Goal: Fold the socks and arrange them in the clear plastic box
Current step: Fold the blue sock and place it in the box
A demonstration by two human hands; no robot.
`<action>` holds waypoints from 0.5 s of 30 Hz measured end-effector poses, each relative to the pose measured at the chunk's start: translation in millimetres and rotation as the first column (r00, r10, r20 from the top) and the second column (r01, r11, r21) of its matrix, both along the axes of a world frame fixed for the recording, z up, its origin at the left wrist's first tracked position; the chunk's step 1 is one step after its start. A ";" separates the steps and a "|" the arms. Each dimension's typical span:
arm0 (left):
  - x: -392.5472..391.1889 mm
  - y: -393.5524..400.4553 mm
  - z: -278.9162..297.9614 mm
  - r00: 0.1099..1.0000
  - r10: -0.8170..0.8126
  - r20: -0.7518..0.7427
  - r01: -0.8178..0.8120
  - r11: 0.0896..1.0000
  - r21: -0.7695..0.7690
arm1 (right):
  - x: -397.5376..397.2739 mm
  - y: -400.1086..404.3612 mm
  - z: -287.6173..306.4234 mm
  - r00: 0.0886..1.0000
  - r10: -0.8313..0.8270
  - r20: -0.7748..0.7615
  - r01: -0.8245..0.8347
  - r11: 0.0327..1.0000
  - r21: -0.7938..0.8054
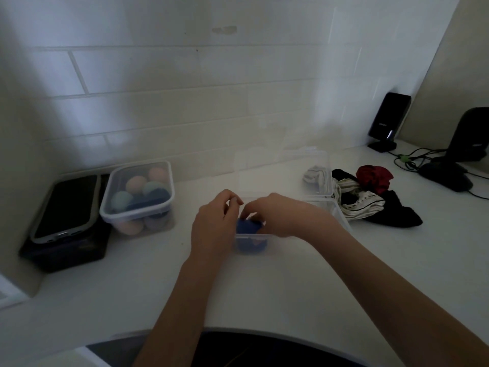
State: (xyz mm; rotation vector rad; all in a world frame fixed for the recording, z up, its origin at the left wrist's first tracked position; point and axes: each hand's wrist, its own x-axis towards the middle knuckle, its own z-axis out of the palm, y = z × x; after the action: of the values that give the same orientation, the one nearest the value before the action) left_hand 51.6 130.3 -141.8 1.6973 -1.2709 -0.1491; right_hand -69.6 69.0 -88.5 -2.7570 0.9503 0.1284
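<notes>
A clear plastic box (264, 238) stands open on the white counter, its lid (321, 178) raised behind it. A folded blue sock (248, 229) sits in the box's near left corner. My right hand (275, 215) reaches into the box from the right, its fingers on the blue sock. My left hand (214, 223) rests at the box's left wall, fingers curled over the rim and touching the sock. A heap of loose socks (370, 197), black, red and striped white, lies to the right of the box.
A lidded clear container (137, 197) full of rolled pastel socks stands at the left. Beside it a phone (66, 207) lies on a black case. At the far right are a black speaker (387, 120), cables and a dark stand (455, 165).
</notes>
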 end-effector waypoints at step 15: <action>-6.9 -3.0 2.0 0.990 -0.086 -0.107 0.086 0.996 -0.002 | -20.9 -3.1 -1.3 0.950 -0.065 0.307 0.046 0.996 0.070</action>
State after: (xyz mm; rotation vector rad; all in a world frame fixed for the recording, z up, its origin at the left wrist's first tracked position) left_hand 44.7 127.3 -139.8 1.6154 -1.2643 -0.2897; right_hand -90.4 65.9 -89.8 -2.5864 0.9184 -0.2715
